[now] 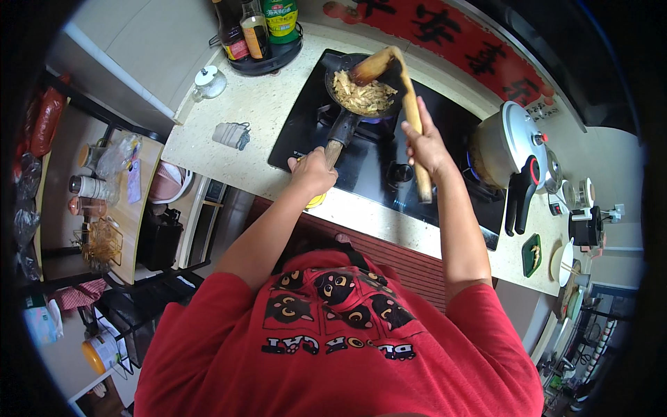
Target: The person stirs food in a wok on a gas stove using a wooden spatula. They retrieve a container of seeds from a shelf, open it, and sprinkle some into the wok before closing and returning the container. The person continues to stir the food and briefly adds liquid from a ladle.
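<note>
My left hand [313, 172] is closed around the wooden handle [333, 152] of a dark wok [333, 60], which sits over a lit burner of the black glass gas hob [307, 125]. Pale, browned strips of food [365, 96] lie in the wok. In my right hand [427, 138] is the long handle of a wooden spatula [411, 107]; its darkened blade is over the wok, at the food's upper edge. Part of a yellow object [316, 201] shows beneath my left hand; the hand hides the rest.
A pressure cooker [505, 140] stands on the right burner, its black handle towards me. At the back left, bottles stand on a black round tray [271, 63]. A glass jar [210, 83] and a folded grey cloth [231, 135] lie left of the hob; a green tray [531, 255] is at right.
</note>
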The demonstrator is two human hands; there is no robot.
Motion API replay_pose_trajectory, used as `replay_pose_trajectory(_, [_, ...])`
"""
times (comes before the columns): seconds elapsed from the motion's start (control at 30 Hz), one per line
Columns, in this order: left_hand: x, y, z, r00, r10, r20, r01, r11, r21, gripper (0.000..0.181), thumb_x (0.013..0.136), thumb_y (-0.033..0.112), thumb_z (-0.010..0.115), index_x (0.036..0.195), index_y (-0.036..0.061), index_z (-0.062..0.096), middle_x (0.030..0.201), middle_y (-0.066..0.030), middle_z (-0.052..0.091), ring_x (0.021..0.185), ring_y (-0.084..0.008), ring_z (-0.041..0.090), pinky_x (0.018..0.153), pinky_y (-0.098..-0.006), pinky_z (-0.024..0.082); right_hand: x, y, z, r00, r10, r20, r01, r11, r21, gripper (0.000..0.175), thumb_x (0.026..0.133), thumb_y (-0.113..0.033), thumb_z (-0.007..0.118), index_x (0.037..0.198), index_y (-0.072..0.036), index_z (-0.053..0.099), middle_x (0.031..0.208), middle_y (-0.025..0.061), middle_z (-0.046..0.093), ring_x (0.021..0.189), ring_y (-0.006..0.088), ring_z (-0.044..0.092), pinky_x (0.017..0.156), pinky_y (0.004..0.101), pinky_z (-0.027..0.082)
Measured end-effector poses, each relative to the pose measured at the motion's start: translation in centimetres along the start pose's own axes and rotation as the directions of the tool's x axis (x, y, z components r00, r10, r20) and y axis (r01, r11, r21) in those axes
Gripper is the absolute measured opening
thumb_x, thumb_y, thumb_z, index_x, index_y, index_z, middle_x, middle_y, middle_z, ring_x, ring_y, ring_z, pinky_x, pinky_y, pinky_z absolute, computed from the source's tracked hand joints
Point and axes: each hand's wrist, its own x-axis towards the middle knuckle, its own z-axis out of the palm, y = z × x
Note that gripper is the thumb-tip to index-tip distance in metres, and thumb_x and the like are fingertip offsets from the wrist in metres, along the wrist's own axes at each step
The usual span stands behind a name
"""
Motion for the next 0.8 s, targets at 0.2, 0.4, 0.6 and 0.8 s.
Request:
replay_pose_trajectory(0.2, [-0.1,-0.7,0.5,0.999,-0.013,-0.051,0.013,1.0,-0.002,0.035,0.075,0.025,0.066,0.104,0.0073,0.056,0.096,-0.0174,0.066,0.098,-0.0338,0.061,0.091,-0.0408,0.03,-5.1,2.8,0.0,0.963,-0.247,0.11,0.27,0.855,-0.443,0.077,0.092,-0.013,0.057,0.149,-0.038,0.013,0.075,0.0151,0.061,0.063,0.0209,0.061,0.057,0.0347,0.05])
replay_pose_trajectory(0.4, [-0.1,-0.3,0.0,1.0,0.003,0.0,-0.003,1.0,-0.002,0.036,0.075,0.024,0.067,0.105,0.0075,0.056,0.097,-0.0169,0.066,0.099,-0.0335,0.061,0.091,-0.0406,0.029,-1.0,6.0,1.8,0.897,-0.442,-0.013,0.361,0.75,-0.554,0.077,0.09,-0.014,0.059,0.149,-0.035,0.014,0.084,0.024,0.064,0.077,0.035,0.065,0.071,0.0449,0.051])
replay_pose_trajectory(0.6, [-0.1,-0.5,0.3,0.999,-0.013,-0.044,0.012,1.0,-0.017,0.036,0.075,0.024,0.066,0.105,0.0079,0.056,0.096,-0.016,0.066,0.097,-0.0332,0.061,0.09,-0.0406,0.03,-2.1,0.2,-1.5,0.987,-0.14,-0.078,0.131,0.985,-0.109,0.075,0.093,-0.015,0.057,0.149,-0.04,0.014,0.066,-0.0009,0.048,0.049,0.0087,0.044,0.042,0.0251,0.042])
replay_pose_trajectory(0.8, [-0.3,-0.1,0.0,0.999,-0.037,-0.012,0.037,0.999,0.01,0.037,0.076,0.025,0.067,0.105,0.0062,0.056,0.097,-0.0175,0.066,0.099,-0.0325,0.062,0.091,-0.0413,0.03,-5.3,3.6,-0.2,1.0,0.0,-0.012,0.0,1.0,0.001,0.076,0.093,-0.014,0.058,0.149,-0.04,0.013,0.067,-0.0005,0.049,0.05,0.0076,0.044,0.041,0.0231,0.041])
